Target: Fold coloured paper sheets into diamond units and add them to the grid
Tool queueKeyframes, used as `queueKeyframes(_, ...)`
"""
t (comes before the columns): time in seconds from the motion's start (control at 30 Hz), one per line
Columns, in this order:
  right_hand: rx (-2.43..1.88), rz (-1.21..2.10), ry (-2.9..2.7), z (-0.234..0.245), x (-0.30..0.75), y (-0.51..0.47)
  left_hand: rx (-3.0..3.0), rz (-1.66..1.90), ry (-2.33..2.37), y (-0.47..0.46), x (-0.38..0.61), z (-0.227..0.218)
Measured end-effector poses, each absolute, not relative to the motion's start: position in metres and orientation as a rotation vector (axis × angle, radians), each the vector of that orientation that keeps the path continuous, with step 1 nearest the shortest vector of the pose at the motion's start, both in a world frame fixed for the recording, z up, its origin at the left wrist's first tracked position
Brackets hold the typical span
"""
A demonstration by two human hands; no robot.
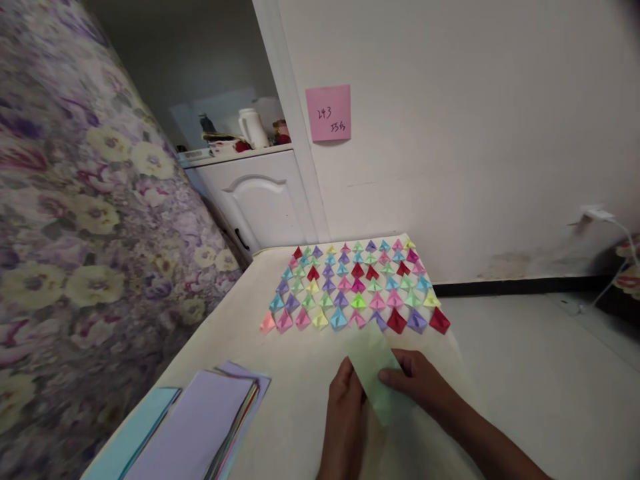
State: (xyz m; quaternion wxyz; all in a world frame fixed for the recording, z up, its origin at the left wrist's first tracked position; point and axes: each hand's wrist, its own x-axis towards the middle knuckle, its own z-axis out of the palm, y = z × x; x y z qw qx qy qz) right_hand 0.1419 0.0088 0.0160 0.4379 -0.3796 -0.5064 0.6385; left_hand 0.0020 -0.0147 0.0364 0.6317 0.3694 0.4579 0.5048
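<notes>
A light green sheet of paper [373, 373] is held up over the near part of the table, tilted so that one corner points away from me. My right hand [413, 377] pinches its right side, the thumb lying on top of the sheet. At the left edge, my left hand [345, 407] is closed on the paper, with its fingers partly hidden. Just beyond the sheet, several rows of small folded paper pieces [357, 300] in many colours lie on the table; the paper's far corner overlaps the nearest row in view.
Stacked coloured paper [195, 420], purple on top, lies at the table's [225, 333] near left beside blue sheets [137, 427]. A floral curtain [100, 253] hangs left. Behind stand a white cabinet [255, 200] with a white jug [253, 128] and a wall bearing a pink note [329, 113].
</notes>
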Motion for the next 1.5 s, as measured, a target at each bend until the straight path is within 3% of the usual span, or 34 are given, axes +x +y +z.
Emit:
queueKeyframes(0.47, -1.268, 1.085, -1.392, 0.013, 0.148, 0.011, 0.671, 1.177, 0.896, -0.011, 0.007, 0.026)
queueKeyframes(0.73, -0.862, 1.604, -1.082, 0.007, 0.15, 0.017, 0.618, 1.189, 0.828, -0.009, 0.004, 0.022)
queueKeyframes(1.5, -0.923, 1.508, -1.15, 0.006, 0.148, 0.014, 0.609, 1.253, 0.864, -0.01, 0.003, 0.022)
